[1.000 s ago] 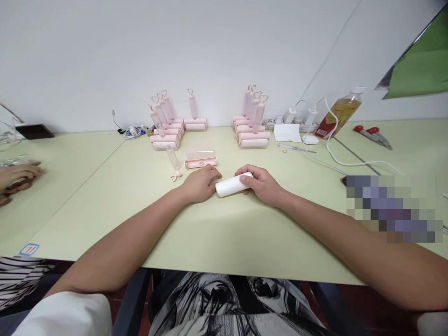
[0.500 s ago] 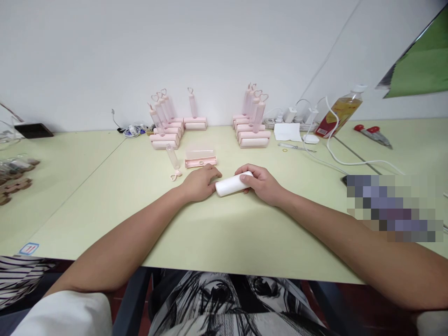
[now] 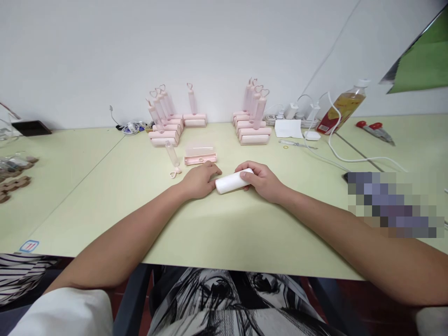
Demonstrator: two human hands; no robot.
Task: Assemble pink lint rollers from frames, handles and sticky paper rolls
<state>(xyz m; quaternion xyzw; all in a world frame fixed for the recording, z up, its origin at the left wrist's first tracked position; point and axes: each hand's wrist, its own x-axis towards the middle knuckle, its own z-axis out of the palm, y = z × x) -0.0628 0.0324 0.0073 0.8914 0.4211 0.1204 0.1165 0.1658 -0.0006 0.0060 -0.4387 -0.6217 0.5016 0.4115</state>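
Observation:
A white lint roller roll (image 3: 231,181) lies slantwise in front of me, its left end lower. My right hand (image 3: 261,181) grips the right end, thumb on top and fingers behind. At the left end of the roll rests my left hand (image 3: 201,179), its thumb and forefinger apart; whether it touches the roll I cannot tell. Just behind that hand is an opened pink roller case (image 3: 200,159) with a clear cover (image 3: 199,148). Left of it lies a translucent handle (image 3: 171,154) with a pink heart-shaped loop (image 3: 175,172).
Several pink lint rollers (image 3: 255,136) with upright handles stand in two groups along the wall. To the right are a white paper (image 3: 288,129), cables, a tilted drink bottle (image 3: 342,112) and red-handled pliers (image 3: 374,132). Brown pieces (image 3: 14,186) lie far left.
The view has shifted slightly. Both hands and the white roll keep nearly the same position relative to each other.

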